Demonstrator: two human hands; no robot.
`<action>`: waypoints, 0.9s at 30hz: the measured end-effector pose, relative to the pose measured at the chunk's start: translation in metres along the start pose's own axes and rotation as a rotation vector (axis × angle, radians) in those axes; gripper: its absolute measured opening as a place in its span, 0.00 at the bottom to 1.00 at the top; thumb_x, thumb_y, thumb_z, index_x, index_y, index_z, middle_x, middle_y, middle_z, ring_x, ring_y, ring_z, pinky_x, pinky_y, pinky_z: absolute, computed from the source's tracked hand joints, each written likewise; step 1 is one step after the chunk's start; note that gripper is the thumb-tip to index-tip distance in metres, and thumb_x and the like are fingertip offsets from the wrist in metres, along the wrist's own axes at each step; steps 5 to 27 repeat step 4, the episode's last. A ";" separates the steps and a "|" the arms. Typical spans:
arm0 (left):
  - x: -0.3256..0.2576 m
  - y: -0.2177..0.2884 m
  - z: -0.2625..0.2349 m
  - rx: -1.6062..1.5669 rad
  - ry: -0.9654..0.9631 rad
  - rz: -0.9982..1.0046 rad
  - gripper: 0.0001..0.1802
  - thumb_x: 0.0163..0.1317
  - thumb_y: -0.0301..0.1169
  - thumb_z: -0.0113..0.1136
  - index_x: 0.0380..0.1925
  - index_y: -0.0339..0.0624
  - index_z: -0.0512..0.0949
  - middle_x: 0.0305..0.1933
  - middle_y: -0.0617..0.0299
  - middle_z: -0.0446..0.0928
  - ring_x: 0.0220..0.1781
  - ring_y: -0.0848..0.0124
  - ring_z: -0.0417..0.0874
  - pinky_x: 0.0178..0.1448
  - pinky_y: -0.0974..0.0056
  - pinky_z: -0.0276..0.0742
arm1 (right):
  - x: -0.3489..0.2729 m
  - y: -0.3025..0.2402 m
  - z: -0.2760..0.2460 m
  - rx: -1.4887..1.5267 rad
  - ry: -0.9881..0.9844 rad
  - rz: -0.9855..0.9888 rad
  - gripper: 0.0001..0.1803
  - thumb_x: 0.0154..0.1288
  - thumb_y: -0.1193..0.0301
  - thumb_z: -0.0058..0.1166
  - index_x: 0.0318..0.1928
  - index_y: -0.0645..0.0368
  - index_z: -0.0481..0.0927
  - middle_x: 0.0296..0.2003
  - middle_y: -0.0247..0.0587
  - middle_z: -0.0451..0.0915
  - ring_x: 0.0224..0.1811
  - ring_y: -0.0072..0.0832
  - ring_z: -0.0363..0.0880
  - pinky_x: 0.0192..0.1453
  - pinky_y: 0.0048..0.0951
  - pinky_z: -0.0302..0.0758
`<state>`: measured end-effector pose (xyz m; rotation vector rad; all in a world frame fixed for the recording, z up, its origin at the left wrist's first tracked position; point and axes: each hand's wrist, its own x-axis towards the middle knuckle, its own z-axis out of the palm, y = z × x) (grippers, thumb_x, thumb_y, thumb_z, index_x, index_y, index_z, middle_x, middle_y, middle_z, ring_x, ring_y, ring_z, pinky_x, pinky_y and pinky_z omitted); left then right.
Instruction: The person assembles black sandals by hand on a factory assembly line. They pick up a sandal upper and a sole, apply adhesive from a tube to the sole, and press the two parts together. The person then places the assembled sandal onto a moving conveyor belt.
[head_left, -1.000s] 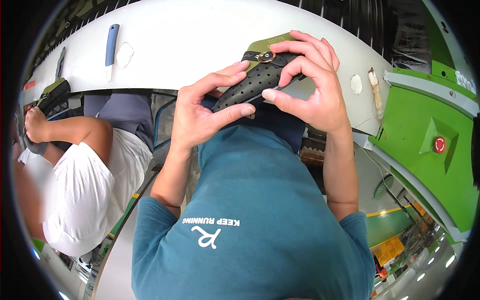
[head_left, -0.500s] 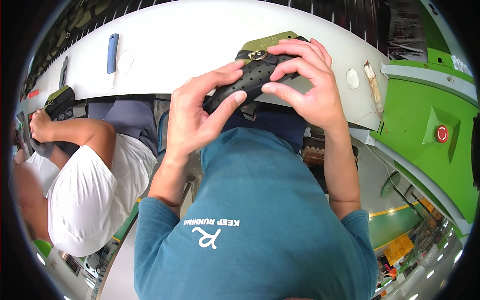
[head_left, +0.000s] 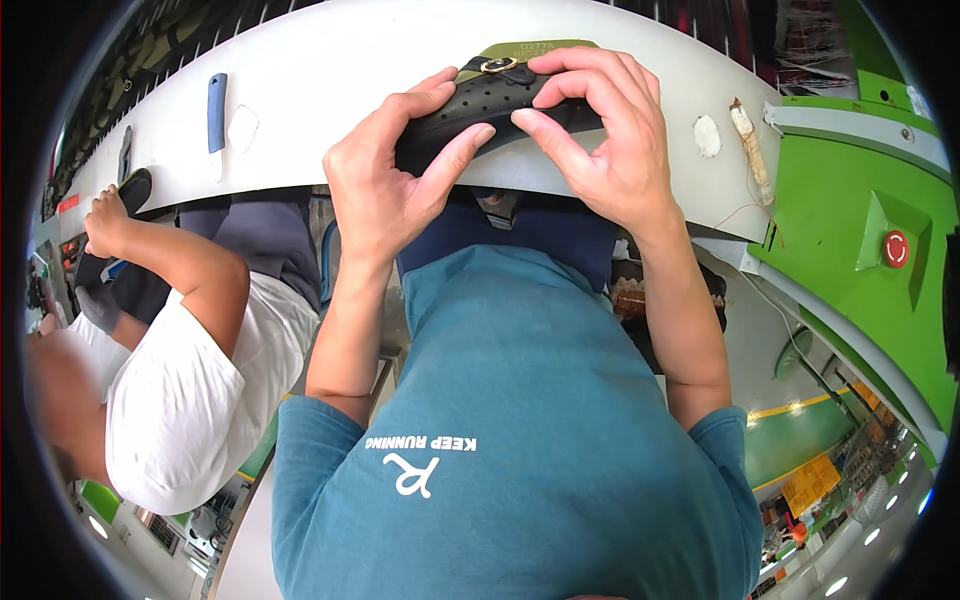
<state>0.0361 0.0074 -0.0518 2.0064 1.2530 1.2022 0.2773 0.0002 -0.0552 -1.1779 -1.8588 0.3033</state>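
Observation:
A black perforated shoe upper (head_left: 468, 104) is stretched over an olive-green shoe last (head_left: 536, 48), above the near edge of the white table (head_left: 330, 75). A black strap with a round gold buckle (head_left: 498, 65) crosses it. My left hand (head_left: 385, 175) grips the shoe's left end, thumb along the near lower edge and fingers over the far side. My right hand (head_left: 618, 145) is closed around the right part, fingertips by the buckle strap and thumb at the near edge. The shoe's far side and right end are partly hidden by my fingers.
Left on the table lie a blue-handled knife (head_left: 217, 115) and a thin white piece (head_left: 243, 128). A white oval piece (head_left: 707, 136) and a wrapped stick (head_left: 751, 155) lie right, beside a green machine (head_left: 850, 180) with a red button (head_left: 896, 249). A co-worker (head_left: 190, 400) sits left, holding a dark shoe.
Both my hands have moved the shoe away from me, farther over the table, and turned it more level. At left, the co-worker's raised hand and shoe have shifted.

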 end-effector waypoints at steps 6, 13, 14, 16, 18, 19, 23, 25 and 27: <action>0.001 -0.001 0.000 -0.006 0.000 0.005 0.22 0.59 0.31 0.88 0.49 0.33 0.89 0.55 0.47 0.94 0.53 0.55 0.98 0.58 0.58 0.94 | 0.000 0.000 0.001 -0.015 -0.005 0.004 0.14 0.63 0.63 0.80 0.40 0.50 0.85 0.53 0.29 0.90 0.58 0.35 0.86 0.72 0.45 0.68; 0.001 -0.001 0.000 -0.006 0.000 0.005 0.22 0.59 0.31 0.88 0.49 0.33 0.89 0.55 0.47 0.94 0.53 0.55 0.98 0.58 0.58 0.94 | 0.000 0.000 0.001 -0.015 -0.005 0.004 0.14 0.63 0.63 0.80 0.40 0.50 0.85 0.53 0.29 0.90 0.58 0.35 0.86 0.72 0.45 0.68; 0.001 -0.001 0.000 -0.006 0.000 0.005 0.22 0.59 0.31 0.88 0.49 0.33 0.89 0.55 0.47 0.94 0.53 0.55 0.98 0.58 0.58 0.94 | 0.000 0.000 0.001 -0.015 -0.005 0.004 0.14 0.63 0.63 0.80 0.40 0.50 0.85 0.53 0.29 0.90 0.58 0.35 0.86 0.72 0.45 0.68; 0.001 -0.001 0.000 -0.006 0.000 0.005 0.22 0.59 0.31 0.88 0.49 0.33 0.89 0.55 0.47 0.94 0.53 0.55 0.98 0.58 0.58 0.94 | 0.000 0.000 0.001 -0.015 -0.005 0.004 0.14 0.63 0.63 0.80 0.40 0.50 0.85 0.53 0.29 0.90 0.58 0.35 0.86 0.72 0.45 0.68; 0.001 -0.001 0.000 -0.006 0.000 0.005 0.22 0.59 0.31 0.88 0.49 0.33 0.89 0.55 0.47 0.94 0.53 0.55 0.98 0.58 0.58 0.94 | 0.000 0.000 0.001 -0.015 -0.005 0.004 0.14 0.63 0.63 0.80 0.40 0.50 0.85 0.53 0.29 0.90 0.58 0.35 0.86 0.72 0.45 0.68; 0.001 -0.001 0.000 -0.006 0.000 0.005 0.22 0.59 0.31 0.88 0.49 0.33 0.89 0.55 0.47 0.94 0.53 0.55 0.98 0.58 0.58 0.94 | 0.000 0.000 0.001 -0.015 -0.005 0.004 0.14 0.63 0.63 0.80 0.40 0.50 0.85 0.53 0.29 0.90 0.58 0.35 0.86 0.72 0.45 0.68; 0.001 -0.001 0.000 -0.006 0.000 0.005 0.22 0.59 0.31 0.88 0.49 0.33 0.89 0.55 0.47 0.94 0.53 0.55 0.98 0.58 0.58 0.94 | 0.000 0.000 0.001 -0.015 -0.005 0.004 0.14 0.63 0.63 0.80 0.40 0.50 0.85 0.53 0.29 0.90 0.58 0.35 0.86 0.72 0.45 0.68; 0.001 -0.001 0.000 -0.006 0.000 0.005 0.22 0.59 0.31 0.88 0.49 0.33 0.89 0.55 0.47 0.94 0.53 0.55 0.98 0.58 0.58 0.94 | 0.000 0.000 0.001 -0.015 -0.005 0.004 0.14 0.63 0.63 0.80 0.40 0.50 0.85 0.53 0.29 0.90 0.58 0.35 0.86 0.72 0.45 0.68; 0.001 -0.001 0.000 -0.006 0.000 0.005 0.22 0.59 0.31 0.88 0.49 0.33 0.89 0.55 0.47 0.94 0.53 0.55 0.98 0.58 0.58 0.94 | 0.000 0.000 0.001 -0.015 -0.005 0.004 0.14 0.63 0.63 0.80 0.40 0.50 0.85 0.53 0.29 0.90 0.58 0.35 0.86 0.72 0.45 0.68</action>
